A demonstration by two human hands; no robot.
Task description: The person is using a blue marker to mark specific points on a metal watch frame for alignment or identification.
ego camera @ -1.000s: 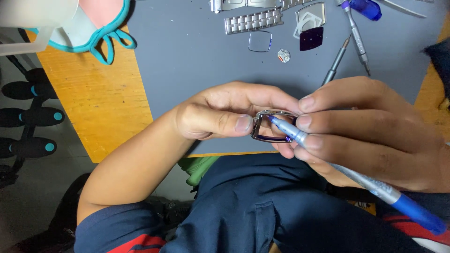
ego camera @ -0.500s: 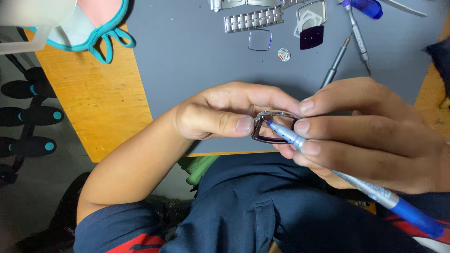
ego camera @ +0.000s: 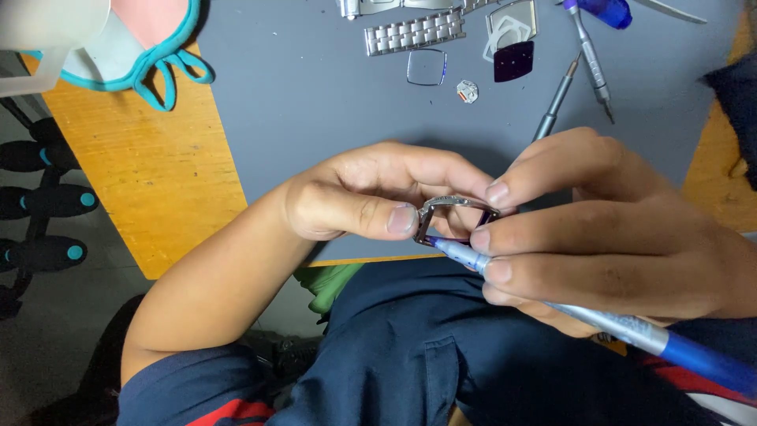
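The left hand pinches one metal watch case; the right hand grips one blue-handled tool. Two small screwdrivers lie near the tabletop's far edge.

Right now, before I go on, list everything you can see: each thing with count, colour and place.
watch case: 1, silver, held between both hands above the mat's near edge
blue tool: 1, blue and silver, in the right hand, tip at the case
mat: 1, grey, on the table
table: 1, orange wood, under the mat
bracelet piece: 1, silver links, top of mat
watch glass: 1, clear, below the bracelet piece
dark dial: 1, dark purple, top of mat
screwdrivers: 2, silver, top right of mat
face mask: 1, pink with teal straps, top left
left hand: 1, grips the case
right hand: 1, holds tool and case
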